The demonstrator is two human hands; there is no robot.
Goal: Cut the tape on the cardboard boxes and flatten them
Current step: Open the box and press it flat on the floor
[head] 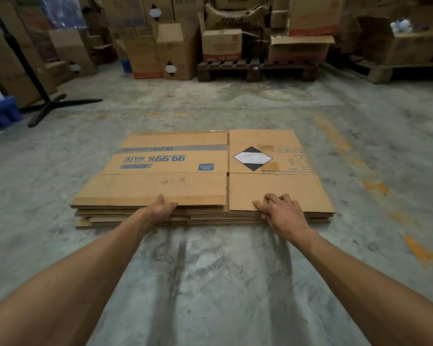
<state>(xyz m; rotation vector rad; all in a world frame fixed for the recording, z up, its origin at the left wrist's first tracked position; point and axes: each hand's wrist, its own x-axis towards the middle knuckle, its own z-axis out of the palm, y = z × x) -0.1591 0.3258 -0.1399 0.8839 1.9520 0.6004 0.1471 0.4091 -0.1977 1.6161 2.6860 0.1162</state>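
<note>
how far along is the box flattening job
Done: several boxes lie flattened in a stack on the concrete floor, the top sheet flat. In hand: the left hand grips the stack's near edge, thumb on top; the right hand rests with fingers spread on the top sheet's right panel. Left: many boxes still standing along the back wall. No cutter is visible.

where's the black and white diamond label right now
In the head view the diamond label is on the right half of the top flattened box of the stack on the concrete floor, beyond the right hand.
</note>
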